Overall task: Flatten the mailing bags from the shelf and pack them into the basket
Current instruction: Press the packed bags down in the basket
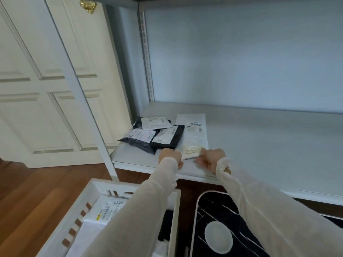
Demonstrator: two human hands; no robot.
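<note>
Both arms reach forward, nearly straight, in pale sheer sleeves that run down to the wrists. The left hand [170,156] is knuckles-up, its fingers curled under into a loose fist. Just to its right, close but apart, the right hand [210,158] is turned thumb-side up, fingers bent and pointing back toward the left hand

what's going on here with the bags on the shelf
A person is clearing mailing bags off a white shelf. Both hands, the left hand and the right hand, are at the near end of a clear mailing bag, seemingly gripping its edge. Several dark mailing bags lie in a loose pile just left of it. The white basket on the floor below already holds at least one labelled bag.
</note>
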